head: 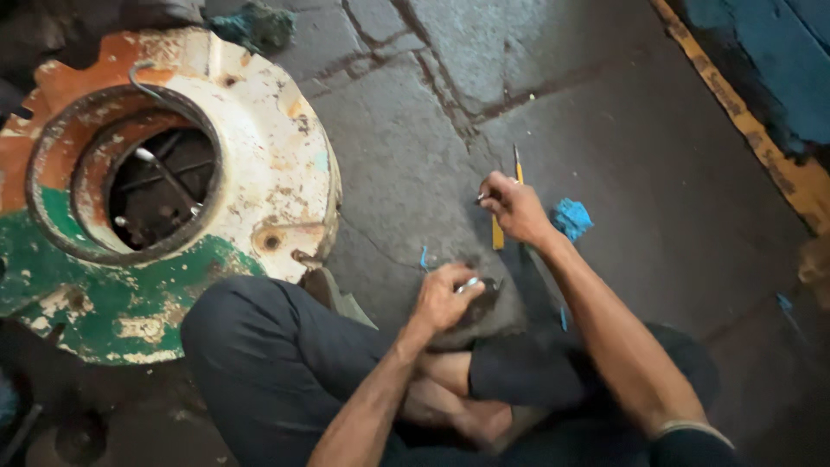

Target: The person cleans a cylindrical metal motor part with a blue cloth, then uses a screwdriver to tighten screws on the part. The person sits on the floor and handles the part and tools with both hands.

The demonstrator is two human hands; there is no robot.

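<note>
Rusted metal, cracked stone, frayed cloth

The round metal housing at left wears flaking white, green and orange paint; the floor is rough, cracked, matt; the blue rag looks soft.

Metal housing on floor at left, screwdriver right of it, crumpled rag beside the screwdriver

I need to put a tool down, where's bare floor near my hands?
Bare concrete lies between the rusty wheel rim and the yellow tool, also right of the blue rag. It is crowded around the left hand and right hand.
</note>
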